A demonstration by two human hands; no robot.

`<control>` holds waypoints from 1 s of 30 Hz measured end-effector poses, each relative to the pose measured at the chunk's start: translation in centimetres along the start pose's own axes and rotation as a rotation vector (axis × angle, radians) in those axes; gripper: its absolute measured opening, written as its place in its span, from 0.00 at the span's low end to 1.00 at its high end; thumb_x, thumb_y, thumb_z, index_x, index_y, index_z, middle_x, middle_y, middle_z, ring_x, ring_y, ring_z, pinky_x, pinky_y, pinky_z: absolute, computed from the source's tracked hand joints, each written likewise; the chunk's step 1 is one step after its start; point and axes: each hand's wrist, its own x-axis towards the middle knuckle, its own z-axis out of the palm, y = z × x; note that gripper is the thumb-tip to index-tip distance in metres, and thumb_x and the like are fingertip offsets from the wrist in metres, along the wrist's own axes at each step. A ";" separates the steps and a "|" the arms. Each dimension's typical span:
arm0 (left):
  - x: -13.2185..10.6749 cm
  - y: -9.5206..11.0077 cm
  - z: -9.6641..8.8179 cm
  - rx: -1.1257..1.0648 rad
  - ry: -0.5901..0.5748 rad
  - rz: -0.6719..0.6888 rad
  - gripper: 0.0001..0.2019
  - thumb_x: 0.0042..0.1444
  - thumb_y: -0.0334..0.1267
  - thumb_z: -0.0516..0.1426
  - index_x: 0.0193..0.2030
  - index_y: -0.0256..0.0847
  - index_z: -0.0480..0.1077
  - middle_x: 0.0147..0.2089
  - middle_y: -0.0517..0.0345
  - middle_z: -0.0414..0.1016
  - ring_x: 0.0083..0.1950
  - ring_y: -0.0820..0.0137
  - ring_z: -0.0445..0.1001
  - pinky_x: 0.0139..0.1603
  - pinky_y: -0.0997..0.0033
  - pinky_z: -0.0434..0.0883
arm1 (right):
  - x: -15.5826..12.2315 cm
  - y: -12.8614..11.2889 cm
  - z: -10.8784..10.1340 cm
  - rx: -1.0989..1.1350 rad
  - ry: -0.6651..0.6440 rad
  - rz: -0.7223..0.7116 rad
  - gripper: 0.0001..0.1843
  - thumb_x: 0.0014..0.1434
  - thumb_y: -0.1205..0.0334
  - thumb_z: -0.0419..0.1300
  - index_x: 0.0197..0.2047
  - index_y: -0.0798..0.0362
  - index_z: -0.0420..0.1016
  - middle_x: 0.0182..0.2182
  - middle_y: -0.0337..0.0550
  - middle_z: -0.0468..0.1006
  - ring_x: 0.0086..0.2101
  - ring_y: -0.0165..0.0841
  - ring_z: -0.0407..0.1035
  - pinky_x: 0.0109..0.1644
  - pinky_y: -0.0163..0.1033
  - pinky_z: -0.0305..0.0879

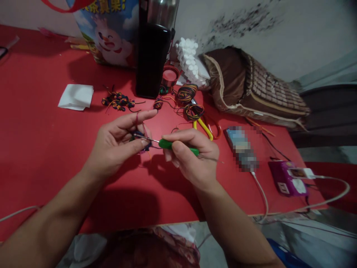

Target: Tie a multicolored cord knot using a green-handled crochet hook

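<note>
My right hand [192,158] is closed round a green-handled crochet hook [178,146], whose metal tip points left into a small dark multicoloured knotted piece [141,137]. My left hand [119,143] pinches that piece between thumb and fingers, with the forefinger stretched out and a red thread looped over it. Both hands hover over the red table [41,149]. Coils of multicoloured cord [186,93] lie behind the hands.
A white folded tissue [76,96] and finished knotted pieces [118,101] lie at the left. A black flask [152,56], yellow-handled scissors [205,126], a phone [242,149] on a cable, a purple power strip [288,178] and a brown cushion [251,89] stand around.
</note>
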 end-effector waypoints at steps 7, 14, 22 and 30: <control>-0.6 -0.3 0.7 0.188 -0.009 0.115 0.26 0.51 0.27 0.73 0.58 0.46 0.84 0.36 0.59 0.80 0.36 0.71 0.75 0.41 0.72 0.77 | 0.6 0.8 0.2 0.102 0.091 0.109 0.11 0.66 0.50 0.70 0.44 0.48 0.84 0.21 0.31 0.73 0.18 0.24 0.60 0.20 0.30 0.58; 0.0 -1.1 0.3 0.269 -0.046 0.209 0.28 0.52 0.26 0.72 0.61 0.42 0.82 0.32 0.62 0.76 0.32 0.74 0.74 0.34 0.77 0.77 | 0.8 0.9 0.5 0.275 0.081 0.243 0.07 0.64 0.54 0.71 0.41 0.48 0.85 0.20 0.31 0.70 0.19 0.24 0.58 0.22 0.30 0.53; 0.0 -1.4 0.4 0.188 -0.019 0.141 0.31 0.49 0.27 0.72 0.62 0.46 0.81 0.42 0.57 0.78 0.41 0.71 0.76 0.45 0.74 0.79 | 0.4 1.5 0.3 -0.283 -0.047 -0.152 0.13 0.66 0.58 0.71 0.54 0.38 0.87 0.45 0.41 0.83 0.46 0.36 0.77 0.54 0.45 0.76; 0.3 -1.7 0.1 0.012 -0.089 -0.019 0.39 0.42 0.22 0.74 0.63 0.51 0.81 0.40 0.62 0.72 0.42 0.73 0.74 0.46 0.77 0.78 | 0.5 1.4 0.7 -0.211 -0.026 -0.159 0.15 0.69 0.69 0.66 0.51 0.39 0.87 0.43 0.39 0.87 0.45 0.32 0.81 0.55 0.43 0.77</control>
